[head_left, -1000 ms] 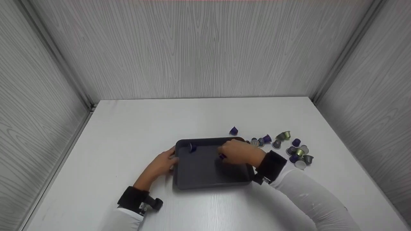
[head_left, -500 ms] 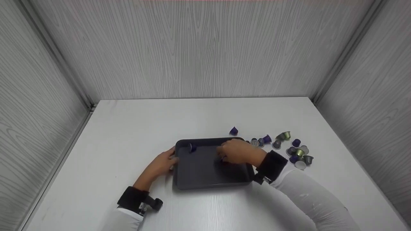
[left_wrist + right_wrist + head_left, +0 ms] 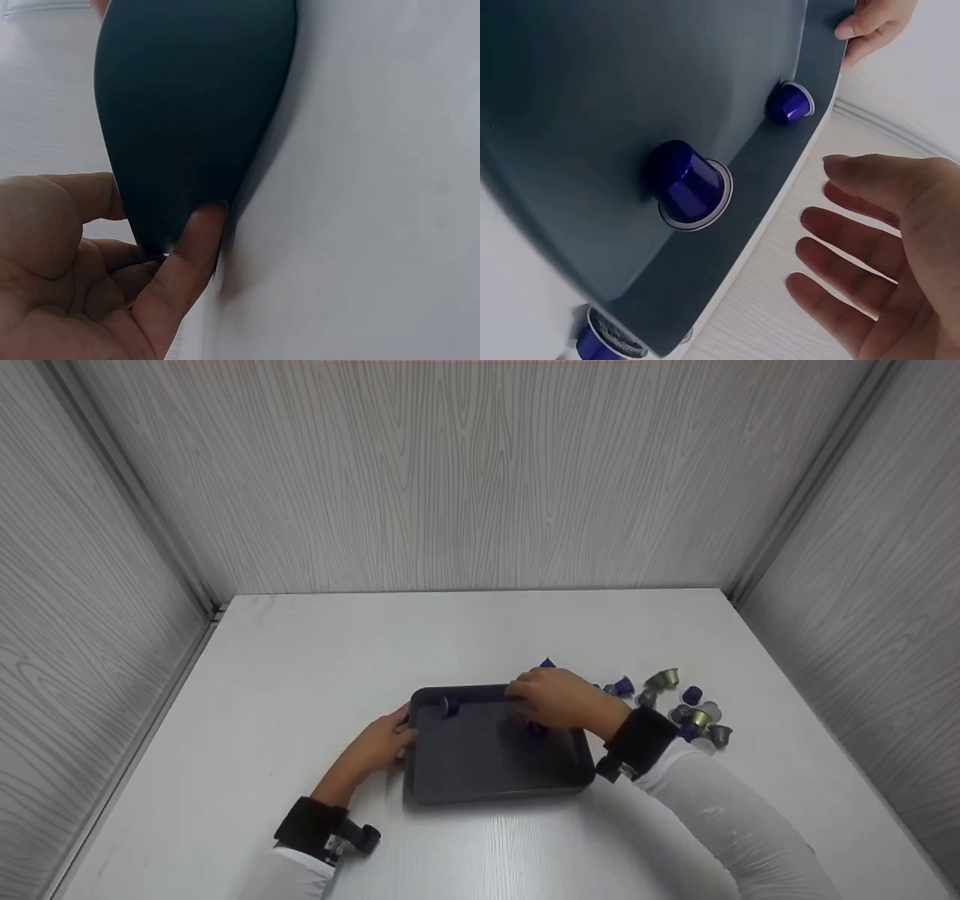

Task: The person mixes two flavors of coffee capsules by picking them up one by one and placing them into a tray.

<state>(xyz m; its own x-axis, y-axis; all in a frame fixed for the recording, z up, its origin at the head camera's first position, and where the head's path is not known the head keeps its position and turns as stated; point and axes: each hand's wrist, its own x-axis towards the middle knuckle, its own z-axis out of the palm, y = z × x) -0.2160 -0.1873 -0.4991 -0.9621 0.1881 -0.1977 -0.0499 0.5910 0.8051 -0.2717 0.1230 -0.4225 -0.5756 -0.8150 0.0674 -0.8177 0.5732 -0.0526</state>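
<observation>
A dark grey tray lies on the white table. My left hand grips its left rim; in the left wrist view, fingers lie against the tray's outer wall. Two purple coffee capsules lie on their sides inside: one capsule close to the far left corner, another capsule towards the right. Over the tray's far right part is my right hand. Its fingers are spread and hold nothing, apart from the nearer capsule in the right wrist view.
Beyond the tray's far edge stands another purple capsule, partly hidden by the right hand. Several loose capsules, purple, grey, green and silver, lie right of the tray, including a green capsule. Wood-patterned panels rise behind and at both sides.
My right hand has let go of a purple capsule, which now lies in the tray, and has shifted slightly up towards the far edge. The left hand stays put.
</observation>
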